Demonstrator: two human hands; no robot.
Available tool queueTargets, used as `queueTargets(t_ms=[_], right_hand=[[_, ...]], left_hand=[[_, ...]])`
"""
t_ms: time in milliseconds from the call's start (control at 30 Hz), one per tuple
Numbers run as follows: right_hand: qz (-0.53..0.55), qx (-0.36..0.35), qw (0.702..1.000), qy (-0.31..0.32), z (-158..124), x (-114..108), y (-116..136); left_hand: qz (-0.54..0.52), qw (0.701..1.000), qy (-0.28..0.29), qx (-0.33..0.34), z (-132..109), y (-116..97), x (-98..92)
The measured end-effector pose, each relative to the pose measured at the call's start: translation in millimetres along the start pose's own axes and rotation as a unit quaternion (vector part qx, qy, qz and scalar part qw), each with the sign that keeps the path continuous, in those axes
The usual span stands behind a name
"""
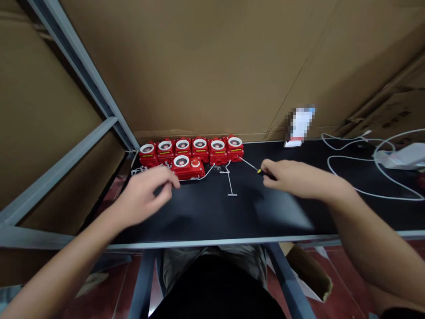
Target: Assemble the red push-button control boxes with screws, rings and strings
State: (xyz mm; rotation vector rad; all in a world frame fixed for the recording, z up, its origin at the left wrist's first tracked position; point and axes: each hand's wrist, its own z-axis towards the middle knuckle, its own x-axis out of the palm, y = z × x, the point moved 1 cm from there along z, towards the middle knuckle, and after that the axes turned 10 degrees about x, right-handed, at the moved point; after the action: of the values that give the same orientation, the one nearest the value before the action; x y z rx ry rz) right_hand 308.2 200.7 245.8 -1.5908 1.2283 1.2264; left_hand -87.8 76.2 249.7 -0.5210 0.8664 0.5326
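So, a slim metal-shafted screwdriver (251, 165) is gripped by the right hand (283, 175), center-right; the left hand (146, 193) is held half-curled, seemingly empty, near boxy red units (200, 156).

Red units (187, 173): glossy, plast. or painted metal, can't tell; rings (181, 156) smooth, white, plast.-looking. Screwdriver shaft (249, 164): smooth metal. Counter (206, 217): black, smooth, semi-gloss. Frame (81, 73): grey metal. Back panel (199, 84): matt cardbd. Cable (392, 198): smooth white plast. Trousers (215, 251): matt cloth w/ creases.
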Motion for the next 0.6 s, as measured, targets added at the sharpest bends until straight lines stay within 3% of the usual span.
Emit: queueTargets(t_ms=[100, 200, 400, 600], right_hand=[[0.070, -0.053, 0.996, -0.010, 31.3, -11.5, -0.6], [0.128, -0.095, 0.985, -0.061, 61.8, -0.3, 11.1], [0.180, -0.155, 0.967, -0.097, 92.6, 46.3, 33.7], [0.186, -0.175, 0.963, -0.084, 98.6, 62.7, 37.5]], left_hand=[[0.060, 0.995, -0.011, -0.073, 21.7, 35.7, -0.1], [0.102, 0.988, -0.008, -0.117, 27.9, 55.4, 13.2], [0.155, 0.975, 0.038, -0.154, 24.6, 76.4, 46.8], [0.175, 0.969, 0.080, -0.157, 26.6, 87.1, 57.7]])
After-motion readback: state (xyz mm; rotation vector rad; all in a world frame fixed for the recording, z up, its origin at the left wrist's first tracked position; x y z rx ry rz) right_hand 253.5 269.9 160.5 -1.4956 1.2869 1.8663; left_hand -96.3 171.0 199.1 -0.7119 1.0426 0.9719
